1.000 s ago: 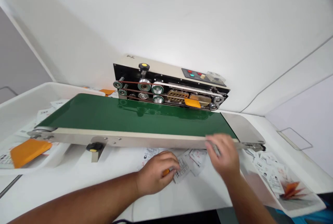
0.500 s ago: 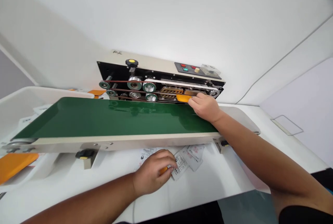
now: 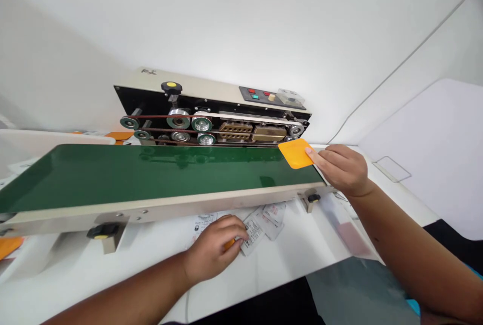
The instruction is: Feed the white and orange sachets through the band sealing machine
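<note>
My right hand [image 3: 341, 166] is closed, thumb and fingers pinching a small flat orange packet [image 3: 296, 154] by its right side. That packet is held over the right end of the green conveyor belt [image 3: 113, 171], just in front of the band sealing machine [image 3: 211, 108] with its pulleys and brass blocks. Below the belt's front edge, my left hand [image 3: 219, 247] is curled around another orange packet [image 3: 229, 244]; only a sliver of it shows. White printed packets [image 3: 253, 234] lie on the white table beside the left fingers, partly under the conveyor.
Black knobs stick out at the conveyor's front, one at left [image 3: 102, 232] and one at right [image 3: 314, 197]. A white bin [image 3: 37, 259] with orange packets stands at the left. A clear container [image 3: 349, 232] sits at the right, and a white wall rises behind the machine.
My right hand has moved right and away from the sealing blocks, and more of its orange packet now shows. My left hand stays in nearly the same place. The view has shifted slightly.
</note>
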`<action>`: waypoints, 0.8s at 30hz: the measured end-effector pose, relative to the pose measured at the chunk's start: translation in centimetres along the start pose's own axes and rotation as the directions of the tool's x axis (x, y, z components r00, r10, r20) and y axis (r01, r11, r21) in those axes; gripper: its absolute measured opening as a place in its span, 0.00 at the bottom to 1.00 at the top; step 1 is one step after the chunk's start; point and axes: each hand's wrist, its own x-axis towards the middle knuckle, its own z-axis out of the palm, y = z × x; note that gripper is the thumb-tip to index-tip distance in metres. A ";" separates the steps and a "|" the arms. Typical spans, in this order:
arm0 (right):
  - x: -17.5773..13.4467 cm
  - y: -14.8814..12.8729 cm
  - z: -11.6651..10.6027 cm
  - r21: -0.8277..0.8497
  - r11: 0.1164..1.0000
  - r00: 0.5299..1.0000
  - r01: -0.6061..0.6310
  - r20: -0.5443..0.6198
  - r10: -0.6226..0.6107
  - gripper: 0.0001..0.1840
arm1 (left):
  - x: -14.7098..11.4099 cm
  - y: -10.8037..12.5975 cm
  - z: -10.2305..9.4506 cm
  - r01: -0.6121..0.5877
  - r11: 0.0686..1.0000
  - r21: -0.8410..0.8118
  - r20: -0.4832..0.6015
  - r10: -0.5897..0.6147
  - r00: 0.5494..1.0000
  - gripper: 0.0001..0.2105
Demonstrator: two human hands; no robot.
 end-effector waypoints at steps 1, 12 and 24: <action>-0.9 0.2 -0.3 0.001 1.000 1.000 -0.005 -0.018 0.005 0.13 | -0.1 0.0 0.1 -0.007 1.000 0.004 0.004 0.007 1.000 0.09; -3.4 -2.3 0.4 0.341 0.809 0.838 -0.479 -0.096 0.537 0.15 | -0.2 -0.1 0.1 -0.016 1.000 0.006 0.017 0.016 1.000 0.08; -4.1 0.7 3.1 0.730 -0.042 0.045 -0.682 0.099 0.994 0.22 | -0.1 -0.1 0.0 -0.002 1.000 0.000 0.014 0.002 1.000 0.08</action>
